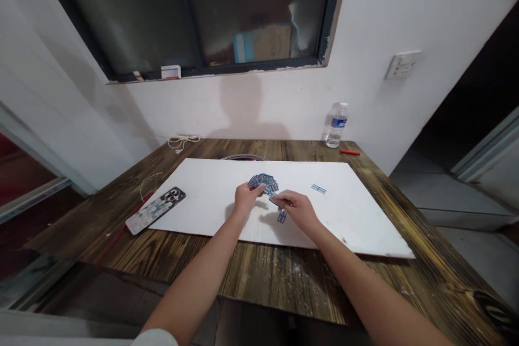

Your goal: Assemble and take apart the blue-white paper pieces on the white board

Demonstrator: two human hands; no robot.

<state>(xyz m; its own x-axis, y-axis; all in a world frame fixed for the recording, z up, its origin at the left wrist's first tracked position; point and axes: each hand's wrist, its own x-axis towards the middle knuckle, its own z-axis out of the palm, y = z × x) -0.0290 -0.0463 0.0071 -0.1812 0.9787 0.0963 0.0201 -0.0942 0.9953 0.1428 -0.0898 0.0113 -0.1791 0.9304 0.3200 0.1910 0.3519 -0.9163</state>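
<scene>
In my left hand [245, 198] is a fan of small blue playing cards [263, 179], spread out with the thumb pressed over their lower ends. My right hand [295, 206] is at the fan's right end, its thumb and fingers pinched on a single card [272, 199]; whether that card is clear of the fan I cannot tell. Below the right hand a card [281, 217] shows against the white board [203, 200]. Farther right, one or two cards [318, 188] lie flat on the board.
The board rests on a dark wooden table [133, 254]. A phone [156, 210] overlaps its left edge. At the back stand a water bottle [337, 125], a red stick-like item [350, 152] and a white cable [183, 140]. Behind is a wall with a window [194, 11].
</scene>
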